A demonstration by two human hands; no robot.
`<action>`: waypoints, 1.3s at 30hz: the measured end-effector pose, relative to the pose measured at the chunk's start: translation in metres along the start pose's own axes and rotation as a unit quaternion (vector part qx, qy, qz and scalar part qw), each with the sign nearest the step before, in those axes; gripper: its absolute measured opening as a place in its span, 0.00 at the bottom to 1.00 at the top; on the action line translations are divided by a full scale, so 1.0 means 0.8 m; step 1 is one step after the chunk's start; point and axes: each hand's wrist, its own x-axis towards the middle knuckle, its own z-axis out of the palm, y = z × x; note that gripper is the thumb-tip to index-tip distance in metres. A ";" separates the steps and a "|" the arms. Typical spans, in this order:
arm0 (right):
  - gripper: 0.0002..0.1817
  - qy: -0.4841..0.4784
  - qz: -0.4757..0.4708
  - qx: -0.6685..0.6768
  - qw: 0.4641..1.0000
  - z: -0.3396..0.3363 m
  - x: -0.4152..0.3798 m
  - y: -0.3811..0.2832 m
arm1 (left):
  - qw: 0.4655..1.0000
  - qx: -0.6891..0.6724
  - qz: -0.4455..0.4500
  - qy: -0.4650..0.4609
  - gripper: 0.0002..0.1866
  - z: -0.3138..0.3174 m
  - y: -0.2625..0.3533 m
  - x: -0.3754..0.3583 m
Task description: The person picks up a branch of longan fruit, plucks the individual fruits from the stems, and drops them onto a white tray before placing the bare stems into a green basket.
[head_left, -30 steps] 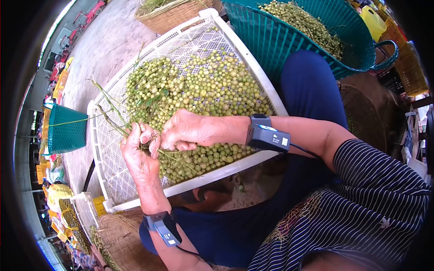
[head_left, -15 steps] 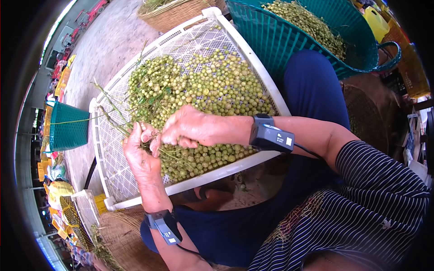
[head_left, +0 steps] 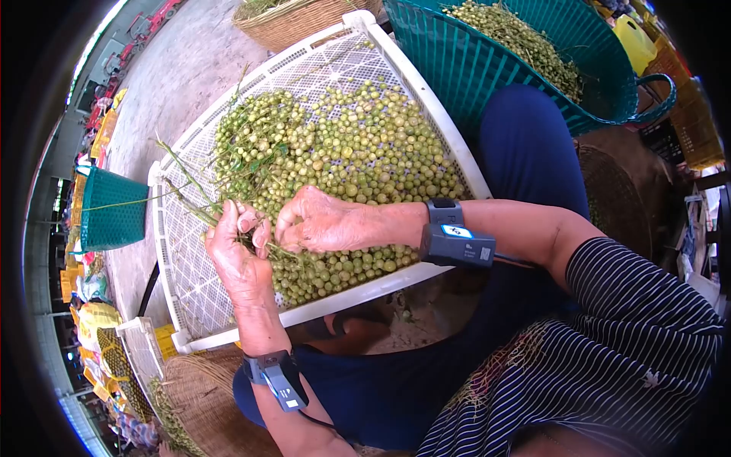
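Observation:
My left hand is closed around thin green stems, whose long ends stick out past the tray's left side. Beside it, slightly to the right, my right hand has its fingers curled in; what they pinch, if anything, is hidden. Below my right fingers, thin stalks lie over loose fruit. Both hands are above a white slatted tray holding many small round green fruits. Fruit still on stalks is heaped at the tray's left middle, with a few green leaves.
A large teal basket with more stalked fruit stands at the upper right. Woven baskets are behind the tray and at lower left. Another teal basket stands on the floor to the left. My knee touches the tray's right side.
My right hand has rolled over at the wrist and its fingers have curled in, a little to the right of before. My left hand stays nearly still with the stems.

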 end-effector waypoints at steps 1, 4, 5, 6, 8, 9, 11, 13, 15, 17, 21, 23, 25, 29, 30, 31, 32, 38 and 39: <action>0.10 -0.001 0.000 0.000 1.000 -0.001 0.001 0.001 | 1.000 -0.005 0.001 0.010 0.11 -0.002 0.003 0.001; 0.09 0.017 0.062 0.033 0.997 -0.003 -0.002 -0.017 | 1.000 -0.017 0.000 0.019 0.11 -0.009 0.010 0.001; 0.09 0.015 0.074 0.042 0.996 -0.002 -0.004 -0.021 | 1.000 -0.013 0.003 0.017 0.11 -0.009 0.010 0.000; 0.08 0.014 0.085 0.052 0.995 0.000 -0.005 -0.023 | 1.000 -0.009 0.006 0.016 0.11 -0.008 0.010 0.000; 0.08 0.014 0.086 0.051 0.995 0.003 -0.008 -0.023 | 1.000 -0.010 0.006 0.020 0.12 -0.003 0.004 -0.002; 0.07 0.013 0.087 0.050 0.995 0.003 -0.008 -0.022 | 1.000 -0.011 0.004 0.025 0.12 0.002 0.002 -0.005; 0.08 0.013 0.054 0.012 0.998 0.002 -0.005 -0.020 | 0.999 -0.020 -0.017 0.020 0.11 0.001 0.001 -0.003; 0.10 0.011 0.020 -0.025 0.999 0.000 -0.004 -0.021 | 0.999 -0.027 -0.020 0.023 0.11 -0.002 0.000 0.001; 0.11 -0.001 0.049 -0.029 0.998 -0.009 0.000 -0.023 | 0.999 -0.032 -0.019 0.027 0.11 -0.009 0.004 0.004; 0.11 -0.011 -0.006 -0.041 0.999 -0.029 -0.001 -0.003 | 0.997 -0.064 -0.019 0.029 0.11 -0.023 0.012 0.010; 0.18 0.014 0.007 -0.271 0.962 -0.045 0.004 -0.018 | 0.997 -0.058 -0.012 0.057 0.10 -0.043 0.022 0.012; 0.25 0.016 0.007 -0.365 0.931 -0.038 0.002 -0.045 | 0.995 -0.049 -0.018 0.081 0.10 -0.045 0.023 0.012; 0.26 0.000 0.007 -0.334 0.943 -0.020 0.001 -0.062 | 0.994 -0.038 -0.023 0.104 0.10 -0.039 0.025 0.010; 0.19 0.027 0.011 -0.311 0.950 0.019 -0.011 -0.047 | 0.990 0.004 -0.004 0.142 0.09 -0.024 0.018 0.006; 0.16 0.059 0.001 -0.310 0.949 0.024 -0.012 -0.032 | 0.992 0.007 -0.009 0.122 0.09 -0.025 0.016 0.006; 0.13 0.090 -0.043 -0.283 0.954 0.029 -0.010 -0.012 | 0.993 0.021 -0.003 0.118 0.09 -0.025 0.015 0.006; 0.13 0.089 -0.043 -0.281 0.955 0.027 -0.008 -0.011 | 0.993 0.022 -0.003 0.120 0.09 -0.028 0.015 0.007; 0.13 -0.007 -0.071 -0.297 0.952 -0.004 0.011 0.001 | 0.988 0.047 -0.019 0.145 0.09 -0.024 0.018 0.006; 0.14 0.026 -0.017 -0.274 0.961 0.000 0.005 0.003 | 0.988 0.046 -0.023 0.144 0.08 -0.026 0.015 0.008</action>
